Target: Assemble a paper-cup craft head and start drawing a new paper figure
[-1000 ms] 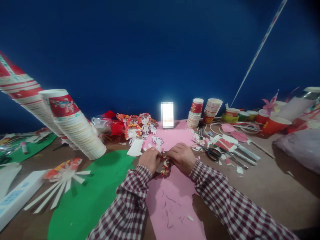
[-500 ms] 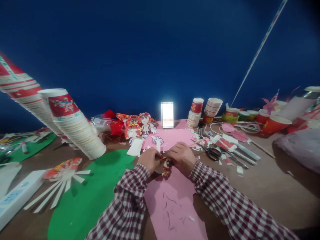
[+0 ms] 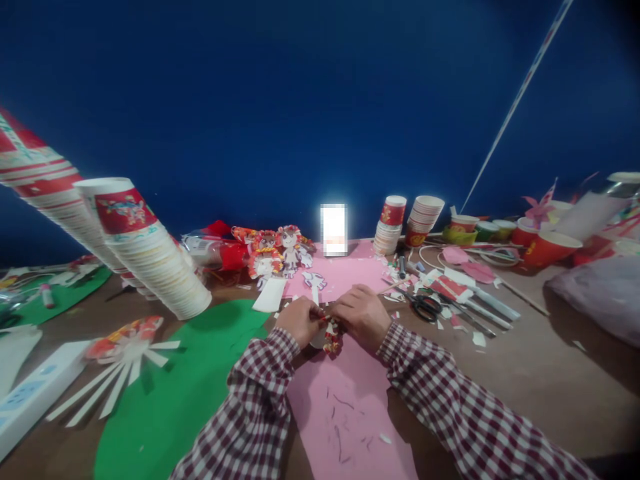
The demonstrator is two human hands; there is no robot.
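My left hand (image 3: 301,321) and my right hand (image 3: 364,317) meet over the pink paper (image 3: 345,413), fingertips close together. Between them sits a small paper craft piece (image 3: 331,339) with a twisted red, yellow and white edge. Both hands are closed in a pinch on it, though the fingers hide where they grip. Just beyond lie white paper cutouts with dark outlines (image 3: 314,279). Paper figures with red and yellow trim (image 3: 290,250) stand farther back, left of a bright blurred-out rectangle (image 3: 334,231).
Tall leaning stacks of paper cups (image 3: 165,253) rise at the left beside green paper (image 3: 200,373). A cup cut into strips (image 3: 130,347) lies nearby. At the right are black scissors (image 3: 426,308), paper scraps, shorter cup stacks (image 3: 425,220) and a plastic bag (image 3: 600,293).
The craft piece has turned slightly between my fingers. Both hands stay in nearly the same place, and the table things have not moved.
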